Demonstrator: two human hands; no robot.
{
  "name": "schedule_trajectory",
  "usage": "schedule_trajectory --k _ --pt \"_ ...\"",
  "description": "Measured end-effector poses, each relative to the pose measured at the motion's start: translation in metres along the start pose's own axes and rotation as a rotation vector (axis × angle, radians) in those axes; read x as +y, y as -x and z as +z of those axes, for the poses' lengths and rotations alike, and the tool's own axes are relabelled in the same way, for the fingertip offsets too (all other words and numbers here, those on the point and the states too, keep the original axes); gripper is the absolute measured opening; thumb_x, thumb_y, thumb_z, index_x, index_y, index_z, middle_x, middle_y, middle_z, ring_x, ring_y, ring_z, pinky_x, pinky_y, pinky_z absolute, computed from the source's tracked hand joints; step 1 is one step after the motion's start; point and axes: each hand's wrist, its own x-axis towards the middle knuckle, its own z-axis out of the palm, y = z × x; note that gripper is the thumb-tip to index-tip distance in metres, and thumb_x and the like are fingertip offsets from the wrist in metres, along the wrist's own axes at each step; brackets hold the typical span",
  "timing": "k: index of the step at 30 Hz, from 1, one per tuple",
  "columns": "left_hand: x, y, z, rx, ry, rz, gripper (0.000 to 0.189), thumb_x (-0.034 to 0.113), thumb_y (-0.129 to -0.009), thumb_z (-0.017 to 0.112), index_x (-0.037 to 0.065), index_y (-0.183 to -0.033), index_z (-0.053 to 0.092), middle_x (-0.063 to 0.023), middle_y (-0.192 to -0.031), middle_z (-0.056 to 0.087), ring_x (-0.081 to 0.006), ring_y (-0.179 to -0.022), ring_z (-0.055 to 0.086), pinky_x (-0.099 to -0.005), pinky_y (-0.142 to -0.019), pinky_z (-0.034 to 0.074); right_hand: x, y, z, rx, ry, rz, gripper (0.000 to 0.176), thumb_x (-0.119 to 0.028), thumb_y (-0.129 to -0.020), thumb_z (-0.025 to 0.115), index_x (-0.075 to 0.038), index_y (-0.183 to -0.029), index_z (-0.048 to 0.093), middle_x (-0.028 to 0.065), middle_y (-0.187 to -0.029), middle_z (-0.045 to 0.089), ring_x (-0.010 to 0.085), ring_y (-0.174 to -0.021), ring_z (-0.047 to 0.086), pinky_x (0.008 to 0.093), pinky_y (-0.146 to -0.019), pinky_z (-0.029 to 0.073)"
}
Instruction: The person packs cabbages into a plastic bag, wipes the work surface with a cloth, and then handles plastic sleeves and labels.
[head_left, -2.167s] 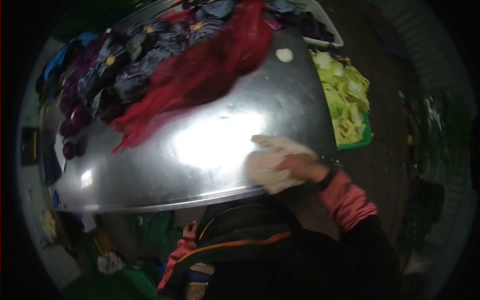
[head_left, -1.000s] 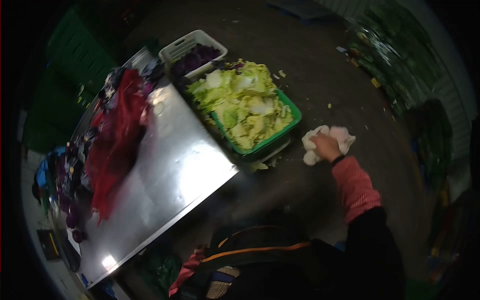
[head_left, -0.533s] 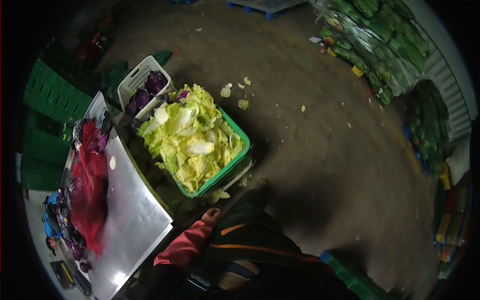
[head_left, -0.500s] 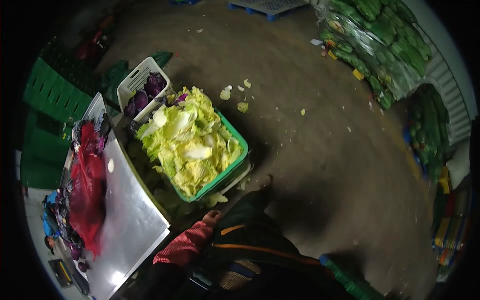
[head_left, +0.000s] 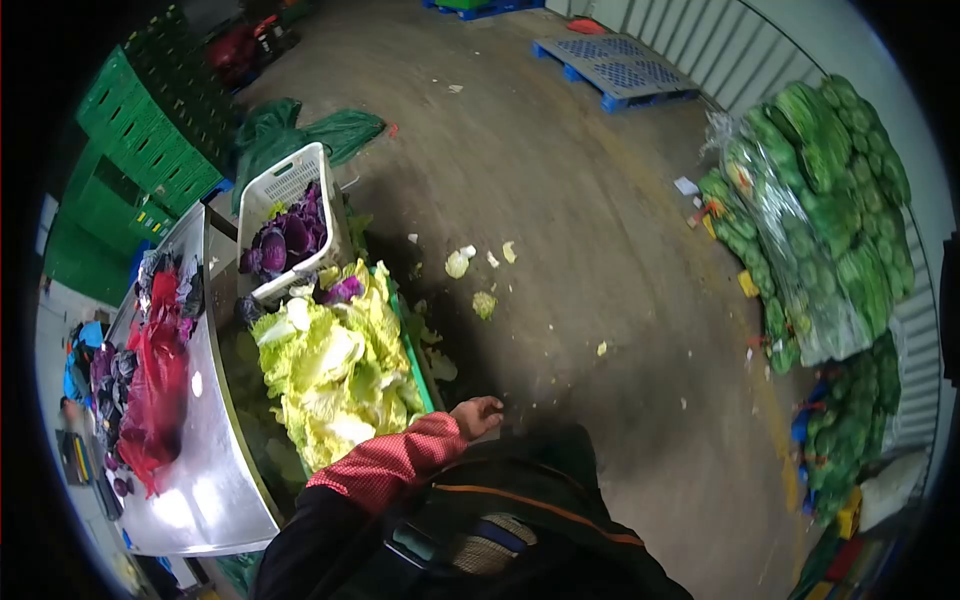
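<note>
My left hand (head_left: 478,415), in a red checked sleeve (head_left: 395,460), hangs beside the near right corner of a green crate (head_left: 412,355). Its fingers are loosely bent and a little apart, with nothing visible in them. Pale yellow-green napa cabbage leaves (head_left: 335,370) are heaped above the crate's rim, and my forearm passes in front of its near end. Behind it stands a white crate (head_left: 332,190) with purple cabbage leaves (head_left: 285,235) inside. My right hand is out of view.
A steel table (head_left: 215,430) on the left bears a red mesh bag (head_left: 155,390). Green crates (head_left: 150,120) are stacked behind it. Leaf scraps (head_left: 458,262) litter the floor. Bagged green vegetables (head_left: 830,220) line the right wall, and a blue-grey pallet (head_left: 625,70) lies at the back.
My view has tilted up, bringing the pallet and back wall further into sight. My left hand has swung forward and to the right, beside the green crate.
</note>
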Motion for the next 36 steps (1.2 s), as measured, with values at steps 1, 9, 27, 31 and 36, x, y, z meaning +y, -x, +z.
schedule_trajectory --k 1,9,27,31,36 --pt "0.01 -0.02 -0.014 0.005 -0.043 -0.001 0.041 0.032 -0.088 0.066 0.004 -0.117 0.061 -0.0192 -0.104 0.068 -0.0312 -0.1 0.066 -0.0365 -0.087 0.051 -0.013 -0.023 -0.015 -0.006 0.023 -0.003 0.042 -0.035 -0.093 0.053 -0.006 -0.123 0.058 0.0239 -0.109 0.063 0.0346 -0.102 0.062 0.0468 -0.087 0.048" --pt "-0.068 -0.154 -0.091 0.538 0.239 -0.425 0.046 0.036 -0.087 0.066 0.007 -0.123 0.06 -0.01 -0.102 0.068 -0.0237 -0.09 0.065 -0.0361 -0.08 0.052 -0.083 -0.316 -0.091 -0.26 0.443 -0.176 0.044 -0.039 -0.094 0.049 -0.006 -0.122 0.059 0.0262 -0.107 0.063 0.0357 -0.101 0.062 0.0481 -0.086 0.048" --pt "-0.068 -0.413 -0.208 0.753 0.455 -0.672 0.043 0.042 -0.08 0.069 0.004 -0.1 0.072 -0.0146 -0.089 0.072 -0.0253 -0.078 0.068 -0.0391 -0.072 0.053 -0.941 -0.628 -0.134 -0.078 0.661 -0.876 0.051 -0.037 -0.088 0.059 -0.001 -0.124 0.055 0.0237 -0.113 0.065 0.0433 -0.106 0.06 0.0471 -0.091 0.048" --pt "-0.031 -0.479 -0.324 0.972 0.858 -0.755 0.035 0.031 -0.088 0.065 0.003 -0.108 0.065 -0.0075 -0.077 0.067 -0.0173 -0.061 0.061 -0.0339 -0.057 0.049 -0.963 -0.652 -0.143 -0.27 0.839 -0.883 0.043 -0.033 -0.087 0.059 0.002 -0.111 0.059 0.0294 -0.108 0.063 0.0471 -0.103 0.058 0.0521 -0.088 0.046" --pt "-0.003 -0.514 -0.461 1.098 1.054 -0.582 0.034 0.026 -0.092 0.063 0.005 -0.119 0.059 -0.0046 -0.088 0.067 -0.0146 -0.076 0.065 -0.0288 -0.059 0.049 -0.956 -0.753 -0.137 -0.288 0.864 -0.596 0.047 -0.036 -0.086 0.06 0.004 -0.111 0.061 0.0288 -0.109 0.063 0.045 -0.105 0.06 0.0514 -0.088 0.048"
